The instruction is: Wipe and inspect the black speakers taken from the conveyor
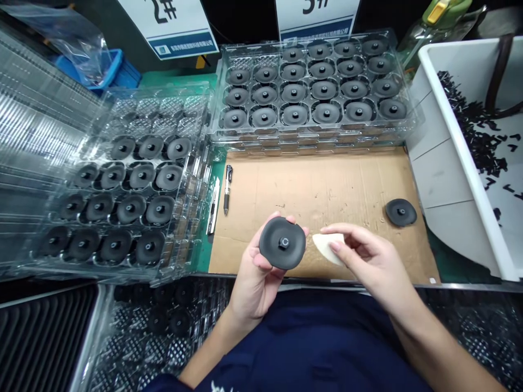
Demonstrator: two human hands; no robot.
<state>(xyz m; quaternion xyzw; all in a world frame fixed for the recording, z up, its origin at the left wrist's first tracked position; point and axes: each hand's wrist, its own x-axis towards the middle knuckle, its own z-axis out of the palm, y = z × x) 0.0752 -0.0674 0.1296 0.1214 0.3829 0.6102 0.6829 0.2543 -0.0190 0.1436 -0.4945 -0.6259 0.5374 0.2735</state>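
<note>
My left hand [257, 272] grips a black rounded disc [272, 247] by its edge, with the small raised hub in its middle facing up. Between the thumb and fingers of my right hand [371, 256] is a cream-white wedge-shaped pad [327, 246], its pointed end turned toward the disc. A small gap lies between pad and disc. Both hands are over the near part of a brown cardboard sheet [269, 185]. Another black disc [401, 212] of the same kind lies on the right side of the cardboard.
Clear plastic trays [310, 133] of black discs are stacked behind the cardboard. More trays [183, 218] stand at left, beside a box cutter [213, 206] and a pen [227, 190]. A white bin [453, 125] holding small black pieces borders the right. A blue basket [118, 71] sits back left.
</note>
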